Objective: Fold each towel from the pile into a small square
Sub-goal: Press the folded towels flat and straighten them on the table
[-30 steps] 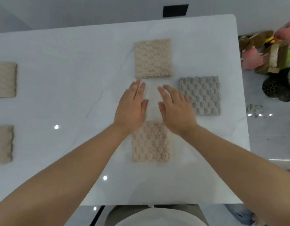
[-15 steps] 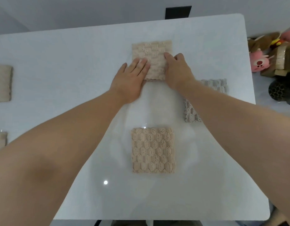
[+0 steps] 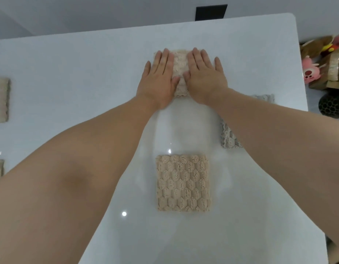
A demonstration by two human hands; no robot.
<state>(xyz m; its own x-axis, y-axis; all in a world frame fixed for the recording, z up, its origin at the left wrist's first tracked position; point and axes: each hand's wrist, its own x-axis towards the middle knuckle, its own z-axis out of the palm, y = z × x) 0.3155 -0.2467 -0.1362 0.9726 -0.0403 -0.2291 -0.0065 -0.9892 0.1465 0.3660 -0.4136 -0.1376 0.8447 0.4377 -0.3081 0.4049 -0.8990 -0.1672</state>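
Beige far towel (image 3: 179,63) lies under my left hand (image 3: 159,77) and right hand (image 3: 203,75), both flat, pressing, gripping nothing; near towel (image 3: 183,182) and grey towel (image 3: 228,138) sit folded (left towels (image 3: 1,100) too), so I judge folding nearly done

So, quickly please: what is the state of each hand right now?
Left hand: open, fingers straight, pressing flat on the far beige towel.
Right hand: open, also pressing flat on that towel.

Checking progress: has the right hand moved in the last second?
Yes. The right hand went away from the near beige towel onto the far beige towel.
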